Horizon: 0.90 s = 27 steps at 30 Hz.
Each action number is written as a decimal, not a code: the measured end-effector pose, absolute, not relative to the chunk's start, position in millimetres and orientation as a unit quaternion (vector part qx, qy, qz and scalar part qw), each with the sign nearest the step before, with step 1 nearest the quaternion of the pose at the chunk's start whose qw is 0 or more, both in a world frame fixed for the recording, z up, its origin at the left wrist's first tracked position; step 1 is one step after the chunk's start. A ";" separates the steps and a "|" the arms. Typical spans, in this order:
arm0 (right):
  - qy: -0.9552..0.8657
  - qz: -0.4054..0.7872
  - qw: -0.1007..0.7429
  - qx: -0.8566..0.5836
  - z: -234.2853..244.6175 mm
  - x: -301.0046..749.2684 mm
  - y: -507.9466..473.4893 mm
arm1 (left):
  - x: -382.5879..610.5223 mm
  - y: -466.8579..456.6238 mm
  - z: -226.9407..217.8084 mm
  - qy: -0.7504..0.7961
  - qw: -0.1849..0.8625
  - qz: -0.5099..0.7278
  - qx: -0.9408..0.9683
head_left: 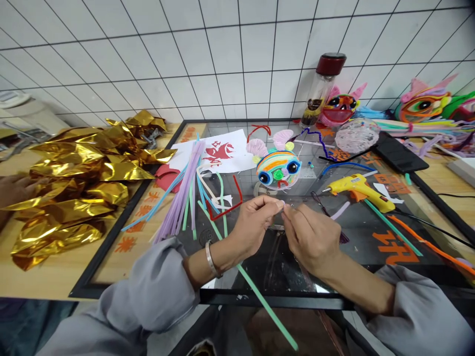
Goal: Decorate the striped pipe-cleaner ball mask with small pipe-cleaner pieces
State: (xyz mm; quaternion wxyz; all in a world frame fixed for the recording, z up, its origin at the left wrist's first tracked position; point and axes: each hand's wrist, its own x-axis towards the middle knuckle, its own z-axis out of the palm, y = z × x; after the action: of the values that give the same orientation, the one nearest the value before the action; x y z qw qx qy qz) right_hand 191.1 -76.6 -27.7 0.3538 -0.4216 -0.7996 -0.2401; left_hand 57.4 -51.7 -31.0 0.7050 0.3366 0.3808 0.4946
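My left hand (254, 222), a metal bangle at its wrist, pinches a tiny pale purple piece of pipe cleaner (283, 202) between thumb and forefinger. Fingertips of my right hand (315, 237) are closed against the same piece, so most of it is hidden. Just beyond my hands sits a round striped animal head (278, 165) made of coiled pipe cleaners, with pink ears, blue-rimmed eyes and a green nose. Left of my hands lie a bundle of lavender pipe cleaners (181, 193) and a bent red one (226, 211). A long mint pipe cleaner (265, 304) runs under my left wrist.
On the right are a yellow glue gun (352, 190), a black phone (403, 153) and a white string ball (356, 136). A lidded bottle (315, 96) and more animal heads (339, 106) stand behind. Gold foil (77, 168) covers the left, near another person's hand (20, 190).
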 end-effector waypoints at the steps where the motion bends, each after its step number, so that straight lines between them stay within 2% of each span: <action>1: -0.799 -0.252 0.347 -0.421 -28.6 190.5 -76.5 | 58.7 -52.8 -31.8 0.385 0.710 0.494 0.321; 7: -0.798 -0.277 0.338 -0.415 -25.2 195.9 -76.0 | 56.9 -55.2 -35.7 0.404 0.690 0.468 0.376; 14: -0.814 -0.239 0.359 -0.389 -19.0 203.3 -72.0 | 43.1 -53.0 -30.2 0.376 0.490 0.466 0.634; 17: -0.824 -0.181 0.374 -0.385 -19.5 208.0 -67.8 | 38.3 -49.5 -27.1 0.363 0.454 0.448 0.679; 23: -0.842 -0.059 0.381 -0.378 -24.6 217.1 -62.8 | 33.3 -38.4 -27.3 0.357 0.580 0.394 0.618; 27: -0.851 -0.046 0.374 -0.366 -25.2 218.2 -63.5 | 31.1 -35.0 -27.0 0.342 0.658 0.369 0.560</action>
State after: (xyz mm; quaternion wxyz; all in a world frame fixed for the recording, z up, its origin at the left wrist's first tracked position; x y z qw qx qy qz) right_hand 218.2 -63.5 -25.2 0.3741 -0.3662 -0.8508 -0.0456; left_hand 31.1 -35.0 -27.0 0.6580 0.5600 0.3420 0.3693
